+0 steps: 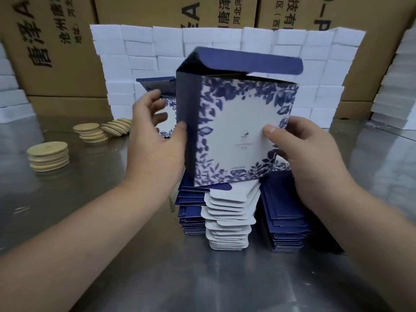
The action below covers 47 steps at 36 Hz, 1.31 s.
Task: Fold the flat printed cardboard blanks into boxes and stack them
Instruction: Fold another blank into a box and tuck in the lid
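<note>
A tall pile of flat blanks (pixel 229 221) is seen on the worktop (pixel 202 278), so a lot of folding looks to be left. One box (pixel 238 131) is held up above the pile. It is opened into a square shape, but its top flap is not tucked in yet. It is gripped by both hands, the left hand (pixel 155 131) on the dark blue side and the right hand (pixel 299 154) on the white front. The worktop is made of smooth, shiny grey metal. The box card is thin and is printed with blue leaves. Small round pale discs (pixel 48 156) are stacked at the left
</note>
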Each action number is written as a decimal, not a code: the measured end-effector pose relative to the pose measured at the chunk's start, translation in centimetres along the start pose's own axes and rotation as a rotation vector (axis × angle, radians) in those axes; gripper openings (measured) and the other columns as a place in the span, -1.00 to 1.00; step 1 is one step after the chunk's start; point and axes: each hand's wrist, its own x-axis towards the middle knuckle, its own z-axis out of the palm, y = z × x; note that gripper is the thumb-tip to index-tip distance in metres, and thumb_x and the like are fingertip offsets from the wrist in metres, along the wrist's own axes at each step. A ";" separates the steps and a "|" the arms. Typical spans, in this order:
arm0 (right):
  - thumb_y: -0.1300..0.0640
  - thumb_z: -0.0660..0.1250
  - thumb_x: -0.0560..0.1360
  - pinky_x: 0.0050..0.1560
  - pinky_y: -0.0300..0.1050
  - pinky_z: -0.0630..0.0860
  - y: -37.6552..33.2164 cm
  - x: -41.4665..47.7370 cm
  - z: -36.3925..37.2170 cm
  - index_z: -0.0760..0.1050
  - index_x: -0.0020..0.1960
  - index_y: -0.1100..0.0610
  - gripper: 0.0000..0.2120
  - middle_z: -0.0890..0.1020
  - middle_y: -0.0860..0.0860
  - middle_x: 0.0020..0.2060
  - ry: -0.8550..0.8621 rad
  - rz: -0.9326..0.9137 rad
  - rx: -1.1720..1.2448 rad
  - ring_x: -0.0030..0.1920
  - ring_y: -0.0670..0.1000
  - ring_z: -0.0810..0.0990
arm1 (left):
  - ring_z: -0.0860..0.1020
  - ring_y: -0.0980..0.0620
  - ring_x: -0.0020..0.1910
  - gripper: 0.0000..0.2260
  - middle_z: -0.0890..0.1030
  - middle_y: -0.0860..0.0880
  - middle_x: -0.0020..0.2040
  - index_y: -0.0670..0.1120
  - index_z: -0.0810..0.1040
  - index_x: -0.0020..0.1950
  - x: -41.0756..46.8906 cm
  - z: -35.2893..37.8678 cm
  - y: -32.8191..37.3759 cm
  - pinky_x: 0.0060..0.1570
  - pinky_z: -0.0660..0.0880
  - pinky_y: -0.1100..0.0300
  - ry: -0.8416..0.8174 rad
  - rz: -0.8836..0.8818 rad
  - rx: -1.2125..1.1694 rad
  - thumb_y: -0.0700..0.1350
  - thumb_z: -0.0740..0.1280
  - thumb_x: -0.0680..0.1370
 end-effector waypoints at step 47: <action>-0.02 0.21 0.53 0.26 -0.58 0.03 0.8 -1.9 1.3 0.29 0.39 -0.24 -0.57 0.15 -0.53 0.24 -0.782 -0.172 -0.769 0.31 -0.47 0.12 | 0.02 -0.04 0.49 0.05 -0.12 -0.02 0.52 0.05 -0.10 0.52 0.6 -0.1 -0.9 0.28 0.07 0.21 0.090 -0.049 0.425 0.21 0.45 0.22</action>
